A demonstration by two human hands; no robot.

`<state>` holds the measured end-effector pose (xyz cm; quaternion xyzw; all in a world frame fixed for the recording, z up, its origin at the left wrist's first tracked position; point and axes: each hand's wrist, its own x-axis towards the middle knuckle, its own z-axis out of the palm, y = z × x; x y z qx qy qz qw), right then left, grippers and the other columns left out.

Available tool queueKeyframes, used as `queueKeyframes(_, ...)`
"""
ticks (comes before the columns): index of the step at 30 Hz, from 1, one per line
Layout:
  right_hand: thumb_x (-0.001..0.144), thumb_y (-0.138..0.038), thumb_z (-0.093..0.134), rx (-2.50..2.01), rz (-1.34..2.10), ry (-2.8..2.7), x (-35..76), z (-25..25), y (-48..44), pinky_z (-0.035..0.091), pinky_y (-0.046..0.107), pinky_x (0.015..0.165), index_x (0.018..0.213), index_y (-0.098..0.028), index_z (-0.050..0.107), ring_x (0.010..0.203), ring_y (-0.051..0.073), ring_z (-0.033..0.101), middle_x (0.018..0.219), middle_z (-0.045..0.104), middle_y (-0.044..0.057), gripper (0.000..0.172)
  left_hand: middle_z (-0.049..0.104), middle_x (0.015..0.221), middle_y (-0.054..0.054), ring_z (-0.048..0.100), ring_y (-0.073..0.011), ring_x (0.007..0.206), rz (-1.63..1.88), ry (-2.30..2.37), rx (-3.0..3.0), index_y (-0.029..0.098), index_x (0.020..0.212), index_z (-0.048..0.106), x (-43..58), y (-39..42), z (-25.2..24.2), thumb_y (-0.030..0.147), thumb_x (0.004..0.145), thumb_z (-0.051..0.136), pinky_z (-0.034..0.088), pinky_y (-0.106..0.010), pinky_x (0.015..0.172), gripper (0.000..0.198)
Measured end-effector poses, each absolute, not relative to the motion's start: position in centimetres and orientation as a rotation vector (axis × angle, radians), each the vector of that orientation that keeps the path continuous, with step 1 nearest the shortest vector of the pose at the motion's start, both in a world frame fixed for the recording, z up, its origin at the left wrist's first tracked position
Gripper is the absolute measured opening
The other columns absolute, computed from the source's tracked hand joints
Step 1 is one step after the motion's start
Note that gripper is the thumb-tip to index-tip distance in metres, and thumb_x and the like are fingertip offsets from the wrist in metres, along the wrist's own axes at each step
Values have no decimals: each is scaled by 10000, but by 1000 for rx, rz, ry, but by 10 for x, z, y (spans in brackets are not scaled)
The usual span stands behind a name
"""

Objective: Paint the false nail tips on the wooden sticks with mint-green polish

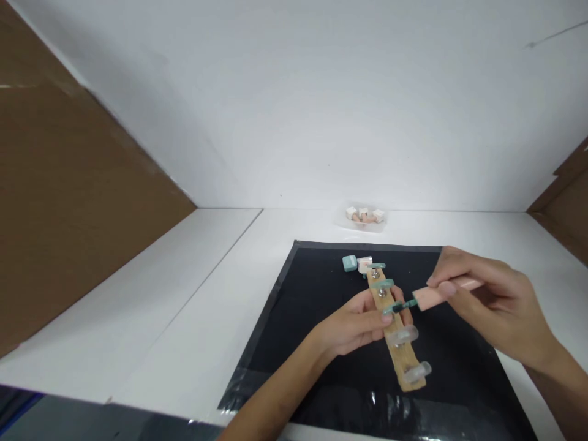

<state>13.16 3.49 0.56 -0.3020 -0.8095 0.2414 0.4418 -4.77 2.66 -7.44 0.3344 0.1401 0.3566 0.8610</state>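
Note:
My left hand (362, 321) is closed around the middle of a wooden nail display stand (399, 352), a narrow strip with false nails mounted on metal studs. The far nails (383, 283) are coated green; the two near ones (404, 335) look clear. Between the fingers of my right hand (482, 300) is a nail polish brush with a pink cap (429, 298). Its green-wet bristles touch the middle nail (393, 307), which shows green. Beyond the strip's far end sit a green bottle (350, 263) and a whitish bottle or block (364, 264).
Beneath the hands lies a black mat (321, 306) with taped edges on a white table (206, 324). A clear plastic tray (362, 225) holding small pink-and-white pieces stands near the back wall. Brown board (82, 184) rises at the left, with more brown board (567, 202) at the right.

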Motion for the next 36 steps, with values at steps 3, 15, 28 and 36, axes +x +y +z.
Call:
queueKeyframes(3, 824, -113, 497, -728, 635, -2061, 131, 3, 36, 366, 222, 446, 747, -202, 566, 507, 102, 475, 568, 536, -20, 136, 650, 731, -20, 621, -120, 653, 743, 311, 713, 143, 918, 534, -45, 28, -75, 326, 642, 752, 429, -234, 635, 397)
queueKeyframes(15, 818, -155, 503, -876, 652, -1963, 134, 2, 39, 359, 221, 454, 677, -203, 554, 490, 104, 471, 531, 533, -27, 157, 633, 728, -8, 606, -120, 647, 720, 319, 717, 157, 920, 511, -48, 26, -79, 329, 645, 749, 402, -246, 636, 402)
queueKeyframes(28, 773, -127, 500, -975, 763, -2010, 134, 3, 39, 321, 200, 411, 604, -192, 518, 443, 85, 419, 497, 487, -40, 182, 628, 713, -1, 603, -112, 636, 696, 351, 734, 150, 900, 523, -46, 25, -76, 334, 639, 749, 399, -240, 635, 391)
queueKeyframes(36, 802, -177, 508, -978, 821, -2023, 131, 4, 38, 316, 206, 409, 615, -193, 539, 449, 91, 410, 498, 477, -34, 191, 619, 700, 4, 592, -103, 619, 683, 354, 778, 135, 867, 533, -44, 28, -74, 340, 631, 754, 399, -229, 611, 383)
